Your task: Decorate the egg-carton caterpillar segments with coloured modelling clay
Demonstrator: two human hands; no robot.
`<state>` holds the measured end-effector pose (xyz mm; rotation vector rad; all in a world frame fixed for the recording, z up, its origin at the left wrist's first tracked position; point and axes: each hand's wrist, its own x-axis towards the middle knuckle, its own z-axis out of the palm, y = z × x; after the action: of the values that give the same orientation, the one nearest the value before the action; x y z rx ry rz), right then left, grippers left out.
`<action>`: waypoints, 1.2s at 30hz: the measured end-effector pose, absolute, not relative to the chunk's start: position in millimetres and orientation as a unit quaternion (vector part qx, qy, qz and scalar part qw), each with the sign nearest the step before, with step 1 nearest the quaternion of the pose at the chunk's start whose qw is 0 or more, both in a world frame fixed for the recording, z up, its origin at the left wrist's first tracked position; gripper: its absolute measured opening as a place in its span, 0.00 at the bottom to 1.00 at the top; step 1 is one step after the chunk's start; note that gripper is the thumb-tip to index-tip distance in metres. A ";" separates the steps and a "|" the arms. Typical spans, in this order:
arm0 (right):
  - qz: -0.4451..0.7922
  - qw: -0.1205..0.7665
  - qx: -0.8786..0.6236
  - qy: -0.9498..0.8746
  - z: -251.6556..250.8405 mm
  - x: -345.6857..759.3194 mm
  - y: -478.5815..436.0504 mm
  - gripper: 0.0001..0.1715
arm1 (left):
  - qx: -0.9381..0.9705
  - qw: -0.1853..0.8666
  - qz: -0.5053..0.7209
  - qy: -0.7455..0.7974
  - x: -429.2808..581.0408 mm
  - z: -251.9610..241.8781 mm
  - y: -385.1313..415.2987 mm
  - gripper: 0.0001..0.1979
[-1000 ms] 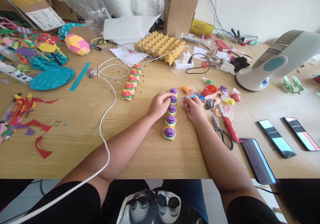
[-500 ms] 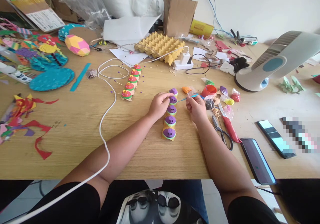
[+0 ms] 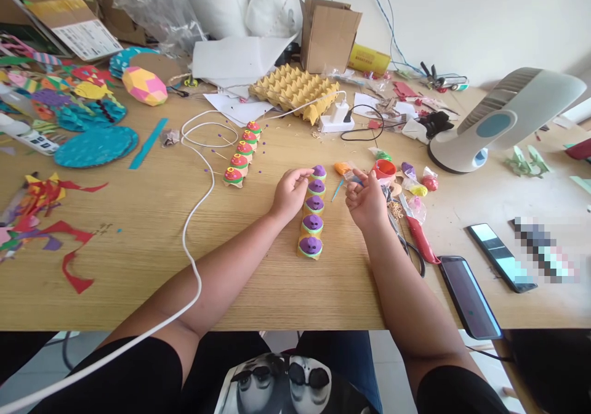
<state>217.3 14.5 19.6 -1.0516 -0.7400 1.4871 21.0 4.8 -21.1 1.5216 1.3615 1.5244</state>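
Observation:
A strip of egg-carton cups [image 3: 313,223] with purple clay tops, pale green rims and small dark faces lies lengthwise in front of me. At the left of its far end is my left hand [image 3: 290,193]; its index finger is stretched towards the farthest cup, and its lower fingers are partly hidden. My right hand [image 3: 369,201] is raised to the right of the strip with thumb and index finger spread, nothing visible held between them. A thin blue stick tool [image 3: 338,191] lies between that hand and the strip, apart from the fingers.
A second strip with red and green clay tops [image 3: 242,154] stands left, beside a white cable [image 3: 188,235]. Right are clay bags [image 3: 418,187], a red-handled knife [image 3: 422,239], scissors [image 3: 419,257], phones [image 3: 471,297] and a fan [image 3: 489,124]. An egg tray [image 3: 295,90] sits behind.
My right hand has let go of the blue stick tool and spread its fingers. My left index finger has drawn back slightly from the purple tops.

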 end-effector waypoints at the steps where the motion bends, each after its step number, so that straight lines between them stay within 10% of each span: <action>1: 0.663 0.550 -0.417 -0.291 21.6 216.1 12.2 0.27 | 0.574 0.279 0.575 0.511 20.8 -19.7 3.8 0.12; 18: 0.731 0.502 -0.289 -0.361 43.1 194.4 -21.1 0.43 | 0.726 0.016 0.497 0.475 22.7 4.2 -20.9 0.09; 36: 0.729 0.507 -0.236 -0.394 39.8 197.8 -22.6 0.43 | 0.760 -0.023 0.450 0.468 21.1 3.3 -20.9 0.15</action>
<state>197.8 -22.6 39.8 -0.5686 -0.9507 1.7585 21.1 -20.9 3.3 2.4238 1.4926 1.4335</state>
